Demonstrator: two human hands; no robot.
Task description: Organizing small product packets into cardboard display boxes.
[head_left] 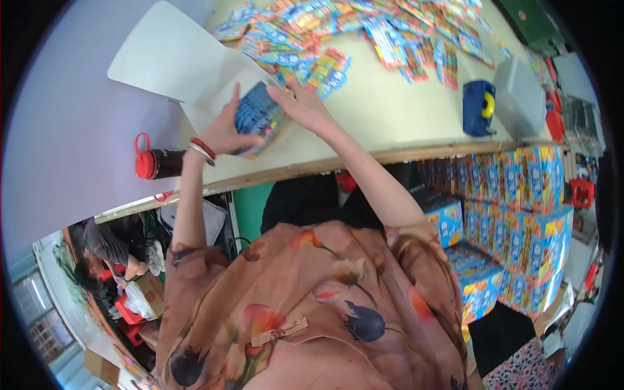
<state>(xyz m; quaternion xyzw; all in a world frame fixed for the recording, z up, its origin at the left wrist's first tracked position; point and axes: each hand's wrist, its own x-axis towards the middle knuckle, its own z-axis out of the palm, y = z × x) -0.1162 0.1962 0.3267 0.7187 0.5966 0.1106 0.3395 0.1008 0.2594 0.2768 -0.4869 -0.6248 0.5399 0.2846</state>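
Between my hands, over the near edge of the table point(383, 120), is a small blue printed box point(257, 112), tilted and slightly blurred. My left hand point(223, 133) grips its left and near side, with the thumb along the lower edge. At its upper right corner, my right hand point(304, 107) is closed on the box, fingers partly hidden. Just behind the box stands a white panel-like container point(211, 68) with a raised flap. Many colourful flat packets point(331, 68) lie loosely heaped beyond my hands.
A dark bottle with a red cap point(148, 164) lies at left. A blue tape dispenser point(478, 109) and a whitish plastic bin point(520, 97) are at right. Stacked printed cartons point(513, 227) rise beside the table on my right. Another person point(107, 253) sits at lower left.
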